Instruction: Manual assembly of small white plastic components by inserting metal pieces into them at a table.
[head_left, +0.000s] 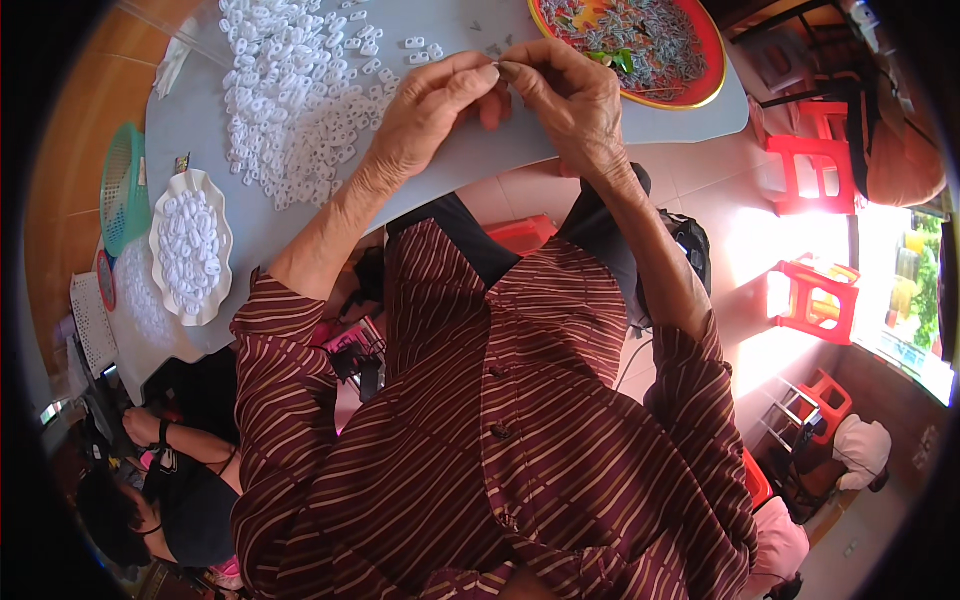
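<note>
Over the near edge of the grey table (385, 208), the fingertips of my left hand (435, 110) and my right hand (572, 98) meet in a pinch. Whatever lies between them is too small or hidden to make out. Beside my left hand spreads a large heap of small white plastic pieces (265, 100), many with holes in them. A round red tray (712, 75) with a yellow rim stands just past my right hand. It holds many thin grey pieces (665, 45) and something small and green (610, 62).
At the left a scalloped white dish (226, 250) holds more white pieces, near a green basket (120, 190). Another person (195, 490) sits at the lower left. Red plastic stools (815, 175) stand on the tiled floor at right. My knees are below the table edge.
</note>
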